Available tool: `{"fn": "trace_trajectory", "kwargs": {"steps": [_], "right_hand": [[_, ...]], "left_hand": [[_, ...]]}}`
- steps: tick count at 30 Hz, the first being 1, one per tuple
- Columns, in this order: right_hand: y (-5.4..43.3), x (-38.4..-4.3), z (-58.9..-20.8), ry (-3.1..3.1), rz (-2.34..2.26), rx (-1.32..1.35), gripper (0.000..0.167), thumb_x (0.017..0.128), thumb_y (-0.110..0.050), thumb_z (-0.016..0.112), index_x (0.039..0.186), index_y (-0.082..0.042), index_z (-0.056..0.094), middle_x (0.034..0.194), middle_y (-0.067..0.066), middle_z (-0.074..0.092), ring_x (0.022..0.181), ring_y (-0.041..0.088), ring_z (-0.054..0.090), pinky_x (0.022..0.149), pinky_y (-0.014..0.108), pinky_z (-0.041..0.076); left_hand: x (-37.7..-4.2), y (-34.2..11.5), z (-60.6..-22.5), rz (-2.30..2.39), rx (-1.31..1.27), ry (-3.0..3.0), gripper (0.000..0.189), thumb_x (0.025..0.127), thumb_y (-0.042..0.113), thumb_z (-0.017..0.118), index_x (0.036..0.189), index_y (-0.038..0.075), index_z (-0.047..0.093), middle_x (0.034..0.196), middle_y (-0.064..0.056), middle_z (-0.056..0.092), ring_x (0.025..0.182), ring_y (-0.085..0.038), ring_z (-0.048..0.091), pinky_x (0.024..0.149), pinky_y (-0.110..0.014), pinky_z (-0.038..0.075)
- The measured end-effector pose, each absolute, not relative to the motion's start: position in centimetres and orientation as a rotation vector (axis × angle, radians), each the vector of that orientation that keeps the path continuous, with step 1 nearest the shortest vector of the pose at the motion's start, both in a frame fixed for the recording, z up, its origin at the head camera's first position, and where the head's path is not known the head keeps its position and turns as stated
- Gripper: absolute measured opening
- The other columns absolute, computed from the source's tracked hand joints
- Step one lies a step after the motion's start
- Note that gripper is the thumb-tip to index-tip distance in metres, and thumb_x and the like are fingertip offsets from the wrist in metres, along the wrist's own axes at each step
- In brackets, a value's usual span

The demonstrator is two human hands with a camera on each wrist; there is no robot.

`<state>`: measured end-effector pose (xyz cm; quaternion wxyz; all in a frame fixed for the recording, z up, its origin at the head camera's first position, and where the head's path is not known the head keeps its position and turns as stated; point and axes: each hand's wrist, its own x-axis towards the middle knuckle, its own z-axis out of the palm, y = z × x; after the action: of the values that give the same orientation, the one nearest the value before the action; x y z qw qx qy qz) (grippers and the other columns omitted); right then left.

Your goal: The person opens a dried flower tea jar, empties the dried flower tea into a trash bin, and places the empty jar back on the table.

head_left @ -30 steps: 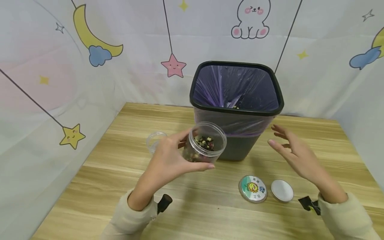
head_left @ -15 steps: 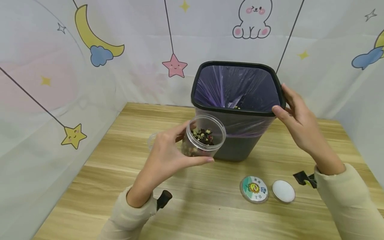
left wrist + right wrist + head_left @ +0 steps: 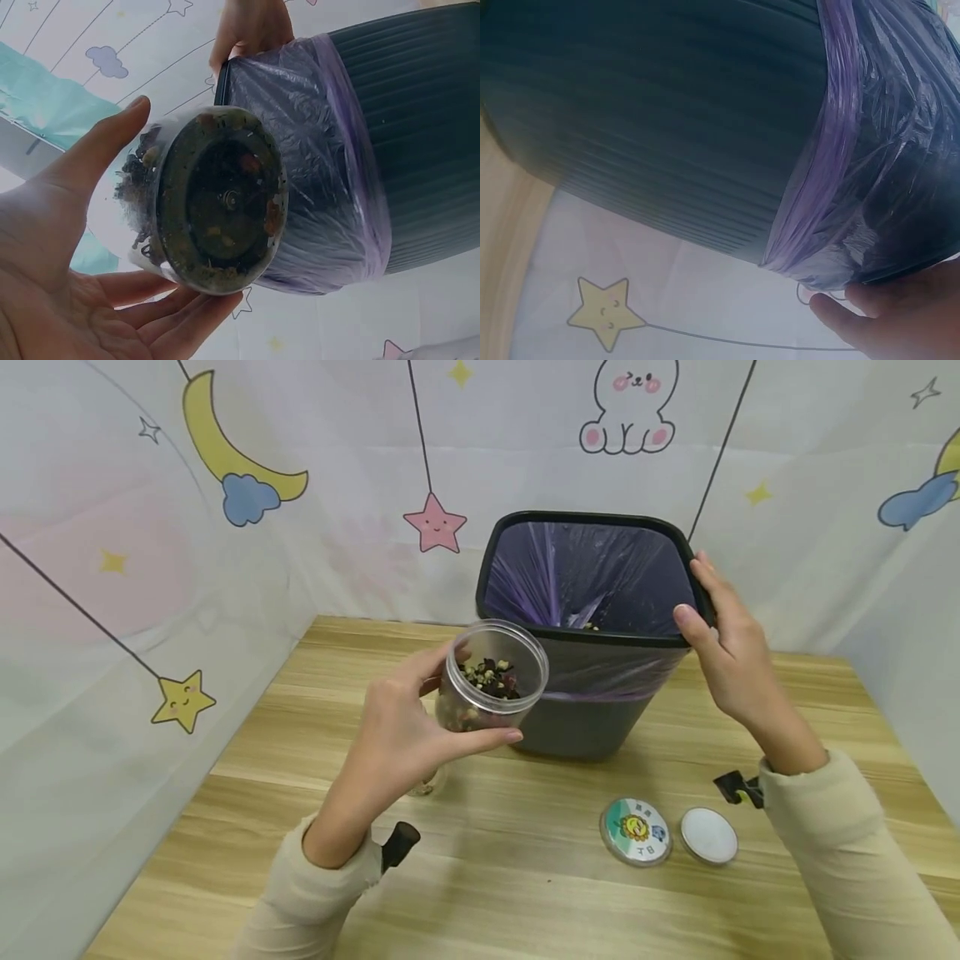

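Observation:
My left hand (image 3: 397, 731) grips a clear plastic jar (image 3: 480, 717) round its side, thumb in front. The jar has no lid and leans slightly; dark, pale and reddish dried bits, like flower tea, lie in it. In the left wrist view, the jar's round base (image 3: 225, 199) faces the camera, with bits showing through. Behind the jar stands a dark trash can (image 3: 577, 727) with a black rim and a purple liner bag (image 3: 525, 577). My right hand (image 3: 735, 656) holds the can's rim at its right corner, with fingertips partly hidden in the right wrist view.
On the wooden table (image 3: 525, 893) lie a round lid with a sunflower picture (image 3: 635, 832) and a plain white round lid (image 3: 708, 836). A clear container (image 3: 426, 787) is mostly hidden behind my left hand. A cartoon-printed cloth (image 3: 360, 527) hangs behind the can.
My right hand has moved up from beside the trash can and taken hold of its rim. My left hand has raised the jar and shifted it slightly left.

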<state>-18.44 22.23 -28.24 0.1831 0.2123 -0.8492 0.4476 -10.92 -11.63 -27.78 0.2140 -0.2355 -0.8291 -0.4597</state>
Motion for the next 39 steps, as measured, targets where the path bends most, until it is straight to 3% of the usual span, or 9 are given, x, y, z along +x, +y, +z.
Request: {"fn": "trace_trajectory", "kwargs": {"steps": [10, 24, 31, 39], "right_hand": [[22.1, -18.7, -28.6, -2.363, 1.254, 0.591, 0.060, 0.105, -0.038, 0.040, 0.159, -0.016, 0.026, 0.164, -0.007, 0.018, 0.149, 0.011, 0.013, 0.121, 0.037, 0.009], [22.1, -18.6, -28.7, -2.386, 1.267, 0.590, 0.061, 0.106, -0.040, 0.037, 0.160, -0.016, 0.023, 0.164, -0.008, 0.015, 0.149, 0.011, 0.009, 0.121, 0.041, 0.006], [22.0, -18.7, -28.8, -2.389, 1.284, 0.586, 0.061, 0.105, -0.038, 0.037, 0.160, -0.016, 0.021, 0.165, -0.005, 0.013, 0.149, 0.014, 0.008, 0.121, 0.045, 0.005], [21.9, -18.5, -28.7, -2.413, 1.291, 0.580, 0.061, 0.105, -0.039, 0.036, 0.160, -0.018, 0.020, 0.165, -0.007, 0.012, 0.149, 0.014, 0.007, 0.120, 0.050, 0.005]], "left_hand": [[-11.4, -12.4, -26.4, -1.183, -0.566, -2.247, 0.087, 0.057, 0.036, 0.098, 0.133, 0.010, 0.063, 0.116, 0.001, 0.067, 0.108, -0.010, 0.061, 0.091, -0.030, 0.053], [-13.8, -13.4, -24.0, -0.997, -0.508, -2.136, 0.086, 0.060, 0.039, 0.096, 0.134, 0.010, 0.063, 0.110, -0.003, 0.069, 0.094, -0.013, 0.061, 0.082, -0.034, 0.049], [-15.1, -12.8, -22.5, -0.904, -0.420, -2.214, 0.096, 0.064, 0.044, 0.093, 0.145, 0.013, 0.052, 0.125, -0.012, 0.061, 0.115, -0.023, 0.055, 0.094, -0.043, 0.045], [-17.2, -11.7, -21.0, -0.834, -0.452, -2.237, 0.097, 0.069, 0.035, 0.093, 0.150, 0.010, 0.046, 0.130, -0.014, 0.052, 0.121, -0.023, 0.049, 0.103, -0.033, 0.041]]}}
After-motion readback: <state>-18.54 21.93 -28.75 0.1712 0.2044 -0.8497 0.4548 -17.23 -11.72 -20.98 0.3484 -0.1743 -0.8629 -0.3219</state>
